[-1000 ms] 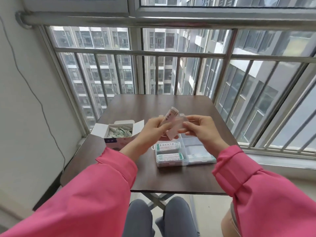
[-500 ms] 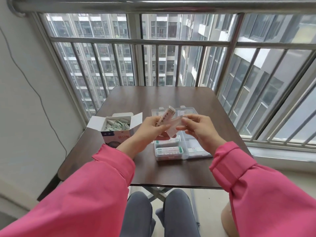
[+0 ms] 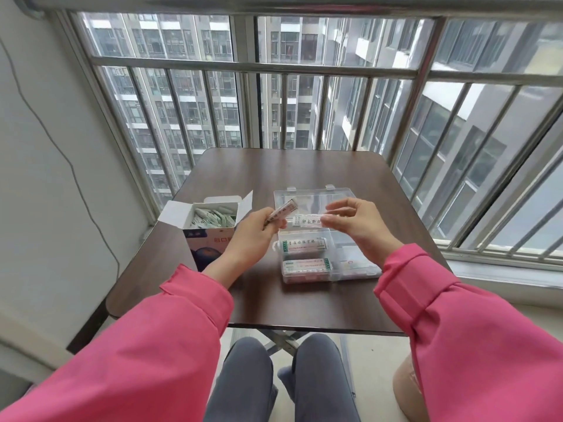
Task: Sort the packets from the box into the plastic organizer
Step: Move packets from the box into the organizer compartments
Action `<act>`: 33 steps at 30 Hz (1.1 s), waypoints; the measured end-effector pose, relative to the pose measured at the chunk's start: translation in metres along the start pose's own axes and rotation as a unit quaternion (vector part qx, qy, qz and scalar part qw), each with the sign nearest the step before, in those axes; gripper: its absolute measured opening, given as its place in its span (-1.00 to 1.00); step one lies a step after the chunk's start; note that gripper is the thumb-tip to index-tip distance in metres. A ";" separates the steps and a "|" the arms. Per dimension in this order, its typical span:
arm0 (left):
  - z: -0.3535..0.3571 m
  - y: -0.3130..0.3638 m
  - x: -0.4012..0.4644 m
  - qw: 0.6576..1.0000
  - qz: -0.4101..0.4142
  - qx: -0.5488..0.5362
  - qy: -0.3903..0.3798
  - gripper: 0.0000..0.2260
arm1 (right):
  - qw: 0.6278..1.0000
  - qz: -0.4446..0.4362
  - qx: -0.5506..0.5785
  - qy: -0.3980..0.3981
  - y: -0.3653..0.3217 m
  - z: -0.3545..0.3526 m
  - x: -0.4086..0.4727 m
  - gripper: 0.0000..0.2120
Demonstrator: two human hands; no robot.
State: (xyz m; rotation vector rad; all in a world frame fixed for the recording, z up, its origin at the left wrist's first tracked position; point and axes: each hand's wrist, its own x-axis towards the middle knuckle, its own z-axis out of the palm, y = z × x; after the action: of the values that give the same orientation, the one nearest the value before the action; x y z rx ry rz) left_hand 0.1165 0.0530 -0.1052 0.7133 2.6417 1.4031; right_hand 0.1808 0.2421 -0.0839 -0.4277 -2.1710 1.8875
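Gripping a packet stack (image 3: 281, 212), left hand (image 3: 259, 229) hides its lower end. Right hand (image 3: 353, 220) pinches one packet (image 3: 307, 221) over organizer (image 3: 356, 271); print illegible. Box (image 3: 210, 236) partly occluded.

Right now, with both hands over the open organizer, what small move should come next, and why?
Probably lower the right hand to set its packet into the organizer compartment just below. The packet hangs pinched over that far left slot, the two nearer slots already hold packets, and the left hand holds another bundle waiting.
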 end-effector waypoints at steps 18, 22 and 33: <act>0.012 0.007 0.013 1.000 -0.002 0.016 0.027 -0.85 | 0.936 -0.033 -0.351 -0.014 -0.003 0.027 0.038 -0.95; 0.019 -0.002 0.022 0.999 -0.037 0.034 0.013 -0.83 | 0.910 -0.002 -0.408 -0.076 0.001 0.037 0.045 -0.90; 0.016 -0.009 0.030 0.997 -0.049 0.060 0.011 -0.82 | 0.841 -0.013 -0.535 -0.087 -0.001 0.047 0.055 -0.89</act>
State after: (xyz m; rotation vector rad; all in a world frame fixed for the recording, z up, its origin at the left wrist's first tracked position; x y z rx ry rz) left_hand 0.0909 0.0739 -0.1173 0.5722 2.7560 1.2435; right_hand 0.1129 0.2183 -0.0908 -0.3850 -3.1509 0.5035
